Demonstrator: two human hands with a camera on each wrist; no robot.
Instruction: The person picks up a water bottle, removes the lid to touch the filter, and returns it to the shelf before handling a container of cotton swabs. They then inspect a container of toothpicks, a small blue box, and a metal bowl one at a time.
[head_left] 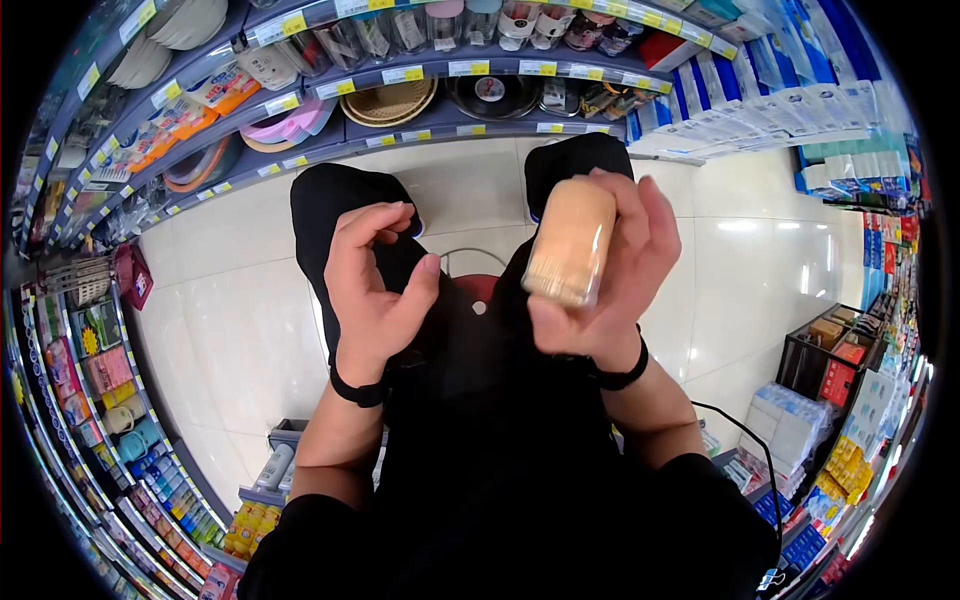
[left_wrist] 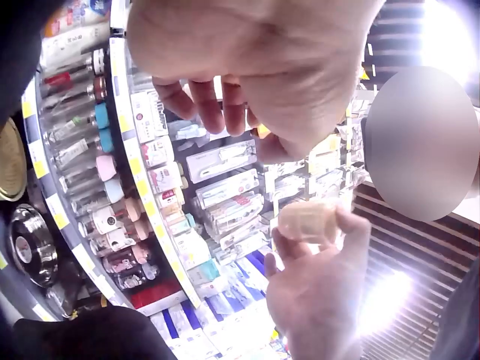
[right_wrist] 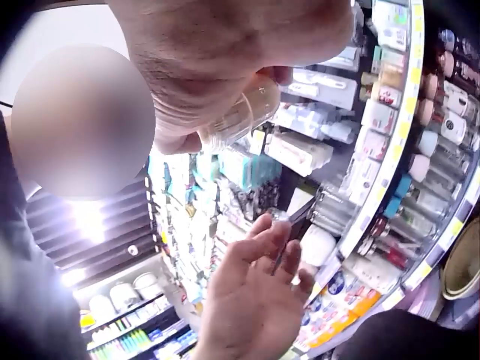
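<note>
plastic jar (head_left: 572, 243), long axis tilted up toward shelves (head_left: 440, 128), right hand (head_left: 610, 290) grip clamped round it

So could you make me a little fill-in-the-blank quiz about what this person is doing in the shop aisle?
1. Only the ____ of the two hands grips the clear jar of pale sticks.
2. The left hand and the right hand each have a ____ band at the wrist.
3. The woven basket lies on a ____ in front of the person.
Missing words: right; black; shelf.
</note>
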